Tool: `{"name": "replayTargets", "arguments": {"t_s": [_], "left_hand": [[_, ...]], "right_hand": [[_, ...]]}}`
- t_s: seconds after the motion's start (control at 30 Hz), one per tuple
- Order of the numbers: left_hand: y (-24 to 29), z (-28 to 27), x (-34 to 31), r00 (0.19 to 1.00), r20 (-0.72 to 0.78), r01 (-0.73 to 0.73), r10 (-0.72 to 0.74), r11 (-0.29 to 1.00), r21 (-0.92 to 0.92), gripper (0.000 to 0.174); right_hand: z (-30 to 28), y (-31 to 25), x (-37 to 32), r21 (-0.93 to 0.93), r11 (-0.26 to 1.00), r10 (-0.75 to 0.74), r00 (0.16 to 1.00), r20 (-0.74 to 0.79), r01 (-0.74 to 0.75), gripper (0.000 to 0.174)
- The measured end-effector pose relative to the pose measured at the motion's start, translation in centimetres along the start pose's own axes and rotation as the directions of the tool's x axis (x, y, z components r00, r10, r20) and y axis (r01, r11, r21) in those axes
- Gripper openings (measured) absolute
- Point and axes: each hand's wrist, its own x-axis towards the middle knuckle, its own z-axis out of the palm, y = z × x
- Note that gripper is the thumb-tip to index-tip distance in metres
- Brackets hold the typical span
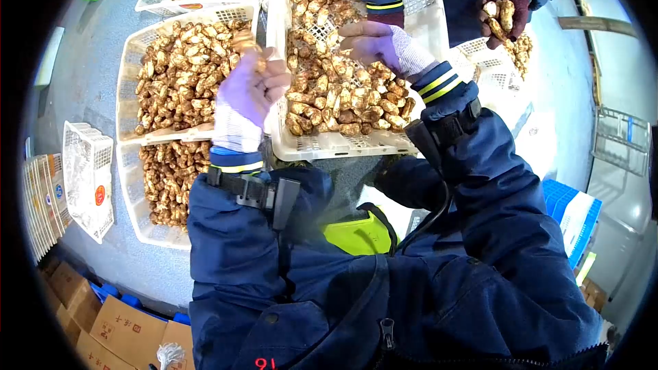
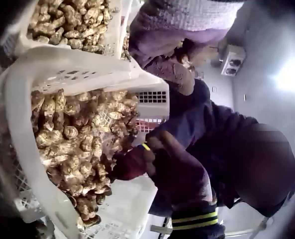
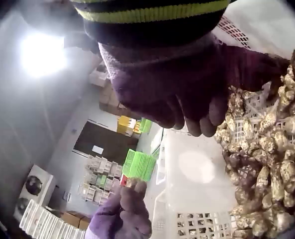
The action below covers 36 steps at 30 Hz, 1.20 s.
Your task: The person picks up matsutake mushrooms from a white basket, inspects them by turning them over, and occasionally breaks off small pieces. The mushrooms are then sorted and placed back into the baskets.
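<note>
Brown and cream mushrooms point(image 1: 343, 96) lie in a white crate point(image 1: 329, 153) in front of the body; more mushrooms point(image 2: 70, 144) show in the left wrist view. Over the gap between this crate and a full crate at left, the gloved left hand point(image 1: 250, 92) holds a mushroom point(image 1: 245, 41), blurred, at its fingertips. The same left hand point(image 3: 121, 216) appears in the right wrist view with its fingers curled round a small piece. The gloved right hand point(image 1: 391, 48) hovers above the middle crate, fingers loosely extended, with nothing visible in them point(image 3: 172, 89).
Two crates of mushrooms point(image 1: 181, 82) point(image 1: 171, 185) stand at left, another behind them. Across the middle crate another person reaches in; that person's dark-gloved hand point(image 1: 506, 14) holds several mushrooms. An empty white crate point(image 1: 89, 178) lies far left, cardboard boxes point(image 1: 127, 322) lower left.
</note>
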Motion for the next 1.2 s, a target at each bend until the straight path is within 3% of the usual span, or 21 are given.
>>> {"name": "replayTargets", "arguments": {"t_s": [0.1,0.17,0.2,0.23,0.33,0.4,0.47,0.5,0.6,0.63,0.67,0.73,0.77,0.83,0.87,0.93,0.97,1.0,1.13,1.17,1.2], "left_hand": [[1.2,-4.6,2.0,0.982,0.159,-0.058,0.102,0.964,-0.26,0.042],[1.5,-3.7,1.3,0.988,0.056,-0.124,0.141,0.963,-0.238,0.04],[1.6,-3.4,1.1,0.987,0.002,-0.156,0.161,0.962,-0.225,0.04],[1.9,-3.6,1.1,0.978,0.156,-0.088,0.136,0.956,-0.278,0.038],[1.1,-1.3,0.3,0.991,-0.039,-0.132,0.127,0.974,-0.182,0.037],[0.1,-3.0,1.7,0.956,0.291,0.06,0.048,0.934,-0.351,0.038],[0.4,-1.5,0.7,0.997,-0.021,-0.083,0.08,0.961,-0.263,0.037],[0.5,-1.6,0.9,0.99,-0.082,-0.134,0.114,0.939,-0.316,0.036],[0.9,-2.1,0.8,0.982,-0.116,-0.179,0.15,0.938,-0.296,0.036],[1.2,-2.4,0.8,0.983,-0.12,-0.171,0.141,0.937,-0.305,0.037],[1.5,-2.5,0.8,0.973,-0.147,-0.218,0.178,0.917,-0.334,0.036],[2.5,-2.4,0.6,0.948,-0.199,-0.31,0.25,0.868,-0.388,0.035],[3.0,-4.6,1.1,0.949,0.02,-0.248,0.314,0.785,-0.568,0.032],[4.7,-6.7,-0.1,0.915,-0.067,-0.325,0.398,0.629,-0.706,0.029],[5.3,-9.0,0.4,0.859,-0.145,-0.405,0.491,0.479,-0.779,0.029],[7.5,-12.0,-2.1,0.841,-0.03,-0.458,0.54,0.681,-0.571,0.031],[8.0,-13.1,-2.3,0.835,0.018,-0.422,0.55,0.662,-0.619,0.033],[8.5,-12.6,-3.0,0.831,-0.233,-0.546,0.506,0.658,-0.518,0.033],[6.8,-11.9,-0.8,0.84,0.222,-0.3,0.495,0.765,-0.571,0.031],[5.9,-9.7,-0.5,0.831,0.055,-0.534,0.554,0.82,-0.205,0.03],[5.3,-7.9,-0.6,0.833,-0.033,-0.552,0.552,0.827,-0.11,0.03]], "right_hand": [[-1.0,1.4,0.0,-0.161,0.985,0.063,0.998,-0.023,-0.066,0.035],[-1.5,3.6,0.3,-0.504,0.859,0.029,0.991,-0.133,-0.093,0.03],[-1.7,3.1,0.0,-0.623,0.754,0.174,0.978,-0.115,-0.207,0.033],[-2.1,4.7,0.7,-0.676,0.727,0.125,0.991,-0.04,-0.119,0.034],[-0.3,5.8,2.5,-0.805,0.564,-0.075,0.983,0.17,0.183,0.048],[1.8,7.0,5.8,-0.742,0.63,-0.014,0.959,0.283,0.228,0.058],[4.1,5.6,7.1,-0.826,0.431,-0.032,0.921,0.388,0.363,0.065],[5.2,7.0,8.5,-0.886,0.354,0.076,0.935,0.347,0.3,0.069],[6.3,8.9,7.6,-0.907,0.204,-0.107,0.93,0.352,0.367,0.06],[5.9,8.2,7.5,-0.906,0.235,-0.003,0.932,0.361,0.352,0.057],[5.8,7.3,7.7,-0.934,0.087,0.144,0.924,0.355,0.345,0.046],[4.5,5.0,7.0,-0.963,0.133,0.35,0.898,0.265,0.232,0.031],[3.6,5.0,7.0,-0.955,0.128,0.361,0.884,0.296,0.267,0.024],[0.8,6.4,7.0,-0.95,0.07,0.253,0.916,0.311,0.303,0.014],[1.3,3.6,6.2,-0.984,0.091,0.262,0.95,0.171,0.152,0.016],[1.9,3.2,7.6,-0.952,0.307,0.051,0.999,0.016,0.0,0.028],[2.7,3.2,8.3,-0.945,0.323,-0.035,0.999,0.037,0.047,0.031],[3.8,3.4,9.6,-0.923,0.384,0.046,0.998,0.05,0.028,0.038],[7.2,6.8,12.8,-0.986,0.165,0.058,0.998,-0.028,-0.037,0.041],[7.4,6.7,13.1,-0.976,0.213,0.056,0.998,-0.037,-0.048,0.041],[7.2,6.7,13.1,-0.964,0.259,0.059,0.997,-0.052,-0.065,0.04]]}}
